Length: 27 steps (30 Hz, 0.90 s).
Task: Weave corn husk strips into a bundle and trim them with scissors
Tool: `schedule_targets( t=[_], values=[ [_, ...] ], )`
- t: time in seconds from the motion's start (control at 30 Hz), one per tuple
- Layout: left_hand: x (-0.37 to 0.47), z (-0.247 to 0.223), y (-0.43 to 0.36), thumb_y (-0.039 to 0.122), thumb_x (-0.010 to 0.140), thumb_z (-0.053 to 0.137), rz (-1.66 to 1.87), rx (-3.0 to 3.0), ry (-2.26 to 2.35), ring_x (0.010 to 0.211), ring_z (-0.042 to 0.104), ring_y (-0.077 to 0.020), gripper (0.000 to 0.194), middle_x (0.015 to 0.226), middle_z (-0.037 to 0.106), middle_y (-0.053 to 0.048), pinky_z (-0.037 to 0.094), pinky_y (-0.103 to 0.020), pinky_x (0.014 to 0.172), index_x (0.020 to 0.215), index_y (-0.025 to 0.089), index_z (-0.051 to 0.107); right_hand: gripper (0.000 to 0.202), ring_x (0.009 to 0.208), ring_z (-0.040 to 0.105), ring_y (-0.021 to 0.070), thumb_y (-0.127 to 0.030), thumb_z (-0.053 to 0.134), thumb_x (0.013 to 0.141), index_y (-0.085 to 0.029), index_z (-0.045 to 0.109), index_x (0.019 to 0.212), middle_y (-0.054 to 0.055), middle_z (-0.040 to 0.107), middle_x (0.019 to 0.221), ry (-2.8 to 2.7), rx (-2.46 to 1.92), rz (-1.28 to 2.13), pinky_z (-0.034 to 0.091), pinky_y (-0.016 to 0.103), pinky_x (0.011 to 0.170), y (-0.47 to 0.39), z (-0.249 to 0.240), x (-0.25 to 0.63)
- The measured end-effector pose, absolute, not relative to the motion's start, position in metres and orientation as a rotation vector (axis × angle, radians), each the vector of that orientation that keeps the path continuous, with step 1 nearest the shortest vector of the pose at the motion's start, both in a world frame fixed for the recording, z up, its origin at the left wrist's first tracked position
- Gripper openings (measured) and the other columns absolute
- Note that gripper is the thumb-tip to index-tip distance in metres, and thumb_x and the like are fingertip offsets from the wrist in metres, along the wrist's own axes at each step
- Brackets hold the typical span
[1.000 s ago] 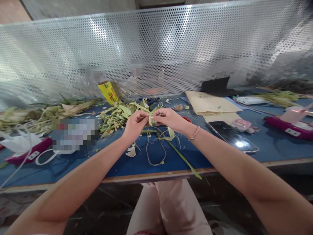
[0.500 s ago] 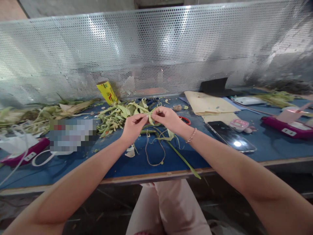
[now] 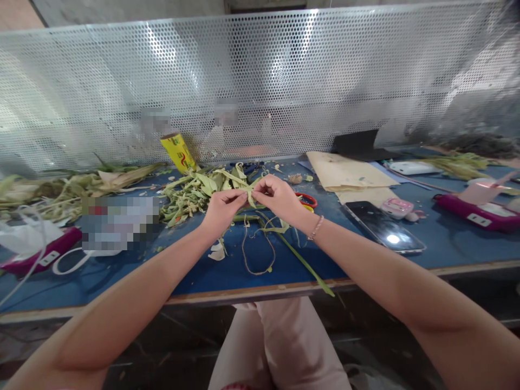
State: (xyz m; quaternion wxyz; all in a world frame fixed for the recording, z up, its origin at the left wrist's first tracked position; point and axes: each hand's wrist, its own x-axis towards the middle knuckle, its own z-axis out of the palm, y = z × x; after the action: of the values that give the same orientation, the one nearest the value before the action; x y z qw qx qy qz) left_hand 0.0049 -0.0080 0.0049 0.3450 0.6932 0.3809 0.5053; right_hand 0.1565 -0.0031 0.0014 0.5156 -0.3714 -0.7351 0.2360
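Both hands meet over the middle of the blue table, pinching one small pale green leaf strip [image 3: 251, 198] between them. My left hand [image 3: 222, 210] grips it from the left with thumb and forefinger. My right hand [image 3: 276, 196], with a bracelet at its wrist, pinches it from the right. Behind and left of them lies a heap of pale green leaves and plant scraps [image 3: 187, 200]. Below the hands a thin cord loop [image 3: 260, 272] rests on the table, and a long green stalk [image 3: 303, 260] slants to the table's front edge.
Red-handled scissors [image 3: 306, 199] lie partly behind my right wrist. Farther right are a phone [image 3: 382, 225], brown paper sheets [image 3: 351, 172] and a purple power strip [image 3: 473, 211]. A yellow tube [image 3: 179, 153] leans near the perforated metal screen [image 3: 260, 81]. Dried husks [image 3: 109, 184] lie left.
My right hand has risen very slightly, and a bit more of the scissors shows beside it. Both hands keep their pinch on the leaf strip.
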Motion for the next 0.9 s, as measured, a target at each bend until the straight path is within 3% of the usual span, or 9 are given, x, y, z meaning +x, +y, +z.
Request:
schedule_targets(
  t=[0.2, 0.43, 0.67, 0.9],
  values=[
    [0.001, 0.005, -0.006, 0.023, 0.068, 0.053, 1.349, 1.971, 1.085, 0.051, 0.040, -0.0087, 0.014, 0.054, 0.050, 0.001, 0.034, -0.023, 0.052, 0.058, 0.015, 0.058, 0.012, 0.063, 0.046, 0.0101, -0.026, 0.055, 0.071, -0.018, 0.049, 0.064, 0.000, 0.049, 0.070, -1.729, -0.876, 0.605, 0.039, 0.026, 0.060, -0.002, -0.001, 0.154],
    [0.005, 0.007, -0.012, 0.016, 0.071, 0.046, 1.431, 2.337, 1.128, 0.057, 0.039, -0.0114, 0.013, 0.058, 0.044, 0.001, 0.032, -0.024, 0.058, 0.058, 0.018, 0.047, 0.010, 0.058, 0.045, 0.0090, -0.024, 0.046, 0.077, -0.019, 0.042, 0.069, -0.003, 0.046, 0.065, -1.707, -0.865, 0.705, 0.038, 0.025, 0.058, -0.008, 0.000, 0.150],
    [0.009, 0.007, -0.014, 0.019, 0.075, 0.043, 1.354, 2.115, 1.214, 0.052, 0.031, -0.0100, 0.015, 0.053, 0.034, 0.003, 0.024, -0.023, 0.053, 0.060, 0.019, 0.043, 0.012, 0.070, 0.042, 0.0130, -0.018, 0.042, 0.080, -0.020, 0.039, 0.069, 0.000, 0.044, 0.071, -1.751, -0.857, 0.236, 0.036, 0.027, 0.066, -0.010, -0.007, 0.144],
    [0.004, 0.019, -0.003, 0.018, 0.074, 0.044, 1.141, 2.137, 1.137, 0.053, 0.032, -0.0092, 0.013, 0.055, 0.038, 0.004, 0.025, -0.023, 0.053, 0.061, 0.017, 0.047, 0.014, 0.077, 0.043, 0.0151, -0.014, 0.036, 0.084, -0.021, 0.041, 0.073, 0.003, 0.045, 0.079, -1.884, -0.762, -0.018, 0.039, 0.030, 0.074, -0.007, -0.009, 0.147]
  ],
)
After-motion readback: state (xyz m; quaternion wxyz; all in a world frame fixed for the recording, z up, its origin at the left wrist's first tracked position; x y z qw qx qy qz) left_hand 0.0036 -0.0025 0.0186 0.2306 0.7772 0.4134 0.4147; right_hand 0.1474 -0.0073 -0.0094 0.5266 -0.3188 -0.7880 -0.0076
